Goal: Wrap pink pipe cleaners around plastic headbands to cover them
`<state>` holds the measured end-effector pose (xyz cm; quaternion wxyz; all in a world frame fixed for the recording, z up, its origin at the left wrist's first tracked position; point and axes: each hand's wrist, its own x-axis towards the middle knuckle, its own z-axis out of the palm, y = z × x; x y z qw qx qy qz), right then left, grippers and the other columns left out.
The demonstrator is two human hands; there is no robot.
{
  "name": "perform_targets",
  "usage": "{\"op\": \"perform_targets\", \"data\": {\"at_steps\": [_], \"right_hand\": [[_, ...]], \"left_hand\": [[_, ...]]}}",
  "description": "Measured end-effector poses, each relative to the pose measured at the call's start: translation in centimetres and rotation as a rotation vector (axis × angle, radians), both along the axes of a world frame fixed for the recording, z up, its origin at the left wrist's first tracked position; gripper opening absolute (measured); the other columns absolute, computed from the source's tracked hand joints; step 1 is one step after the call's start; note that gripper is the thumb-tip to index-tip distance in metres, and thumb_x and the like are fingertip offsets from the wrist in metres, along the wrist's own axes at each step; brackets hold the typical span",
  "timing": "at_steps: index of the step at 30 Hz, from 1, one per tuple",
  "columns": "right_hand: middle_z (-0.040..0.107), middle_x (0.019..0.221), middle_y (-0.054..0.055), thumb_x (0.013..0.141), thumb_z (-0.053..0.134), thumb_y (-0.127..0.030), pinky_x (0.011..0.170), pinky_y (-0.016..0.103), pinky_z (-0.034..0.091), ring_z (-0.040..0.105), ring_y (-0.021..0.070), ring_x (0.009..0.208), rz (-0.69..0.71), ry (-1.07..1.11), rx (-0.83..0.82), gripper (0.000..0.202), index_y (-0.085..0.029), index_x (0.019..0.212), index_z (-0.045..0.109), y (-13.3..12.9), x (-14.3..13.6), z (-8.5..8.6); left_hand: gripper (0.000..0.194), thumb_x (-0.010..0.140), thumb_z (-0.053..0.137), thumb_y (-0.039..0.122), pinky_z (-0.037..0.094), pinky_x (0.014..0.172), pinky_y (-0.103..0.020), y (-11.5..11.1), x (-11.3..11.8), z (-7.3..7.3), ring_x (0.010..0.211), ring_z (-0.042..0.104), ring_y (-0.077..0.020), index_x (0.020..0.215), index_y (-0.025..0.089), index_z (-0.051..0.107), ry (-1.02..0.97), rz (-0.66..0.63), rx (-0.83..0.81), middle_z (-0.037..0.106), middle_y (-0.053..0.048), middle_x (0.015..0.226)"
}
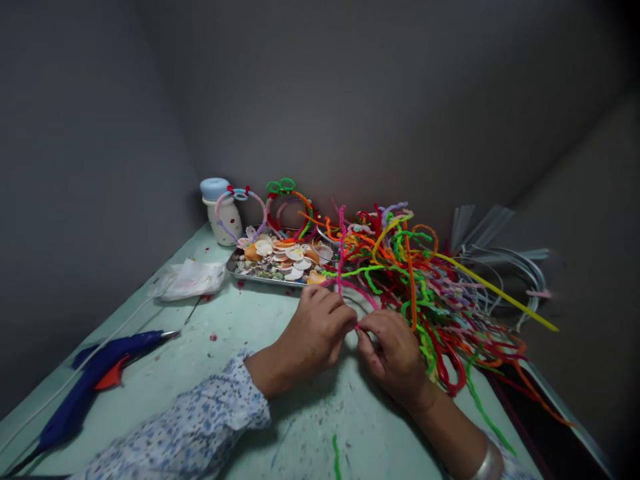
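My left hand (320,323) and my right hand (395,353) meet above the table, fingertips nearly touching. Both pinch a pink pipe cleaner (363,291), which curves in an arc behind the fingers while one bright pink length (341,243) stands upright. Just right of my right hand lies a large tangled heap of colourful pipe cleaners (430,293). Beyond my left hand sits a metal tray (265,279) with shells and small stones. Two pipe-cleaner hoops stand at the tray: a pink and blue hoop (265,210) and an orange, red and green hoop (303,200).
A blue glue gun (75,400) with a red trigger lies at the left on the pale green table (300,427). Behind it are a plastic packet (193,279) and a white bottle (225,223) with a blue lid. Coiled wire (535,280) is at the far right.
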<state>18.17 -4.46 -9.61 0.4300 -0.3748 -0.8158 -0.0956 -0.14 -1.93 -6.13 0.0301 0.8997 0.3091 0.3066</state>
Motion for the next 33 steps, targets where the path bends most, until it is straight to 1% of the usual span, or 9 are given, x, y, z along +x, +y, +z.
{"op": "perform_targets", "data": {"at_steps": [5, 14, 18, 23, 29, 33], "right_hand": [[0.062, 0.080, 0.006, 0.083, 0.055, -0.007, 0.072, 0.037, 0.047, 0.057, 0.0214, 0.078, 0.002, 0.006, 0.008, 0.018, -0.020, 0.096, 0.053, -0.11, 0.09, -0.01], [0.062, 0.080, 0.005, 0.083, 0.054, -0.006, 0.072, 0.038, 0.048, 0.057, 0.0214, 0.079, 0.029, 0.004, 0.005, 0.020, -0.020, 0.097, 0.053, -0.23, 0.14, -0.14], [0.064, 0.084, 0.006, 0.082, 0.056, -0.005, 0.074, 0.038, 0.048, 0.058, 0.0217, 0.082, 0.061, 0.035, -0.022, 0.023, -0.020, 0.100, 0.054, -0.18, 0.23, -0.21], [0.064, 0.090, 0.008, 0.083, 0.055, -0.009, 0.078, 0.042, 0.047, 0.059, 0.0233, 0.087, 0.058, 0.105, -0.066, 0.024, -0.020, 0.104, 0.055, -0.06, 0.37, -0.01], [0.064, 0.084, 0.006, 0.083, 0.052, -0.007, 0.074, 0.040, 0.045, 0.057, 0.0223, 0.081, 0.045, 0.102, -0.054, 0.021, -0.020, 0.099, 0.056, -0.03, 0.36, 0.04], [0.063, 0.082, 0.006, 0.083, 0.051, -0.007, 0.073, 0.040, 0.045, 0.057, 0.0223, 0.080, 0.043, 0.096, -0.051, 0.021, -0.020, 0.098, 0.056, -0.08, 0.25, -0.01]], "left_hand": [[0.011, 0.086, 0.050, 0.017, 0.031, 0.087, -0.041, 0.23, -0.07, 0.33, 0.085, 0.050, -0.0215, 0.092, 0.018, 0.060, 0.010, -0.028, 0.011, 0.061, -0.005, 0.086], [0.010, 0.084, 0.051, 0.014, 0.032, 0.083, -0.038, 0.21, -0.14, 0.58, 0.083, 0.050, -0.0204, 0.088, 0.017, 0.059, 0.014, -0.059, -0.020, 0.060, -0.004, 0.083], [0.009, 0.084, 0.051, 0.014, 0.033, 0.081, -0.037, 0.33, -0.11, 0.61, 0.083, 0.050, -0.0204, 0.087, 0.017, 0.059, 0.003, -0.056, -0.048, 0.060, -0.005, 0.083], [0.006, 0.086, 0.052, 0.018, 0.035, 0.080, -0.037, 0.39, -0.06, 0.61, 0.084, 0.050, -0.0202, 0.088, 0.018, 0.059, -0.055, -0.033, -0.129, 0.060, -0.004, 0.084], [0.007, 0.087, 0.056, 0.024, 0.036, 0.080, -0.037, 0.39, -0.17, 0.55, 0.086, 0.053, -0.0207, 0.088, 0.019, 0.060, -0.107, -0.036, -0.217, 0.062, -0.003, 0.085], [0.011, 0.087, 0.059, 0.030, 0.036, 0.081, -0.038, 0.48, -0.19, 0.60, 0.086, 0.054, -0.0208, 0.090, 0.020, 0.062, -0.104, -0.049, -0.221, 0.064, -0.003, 0.084]]}}
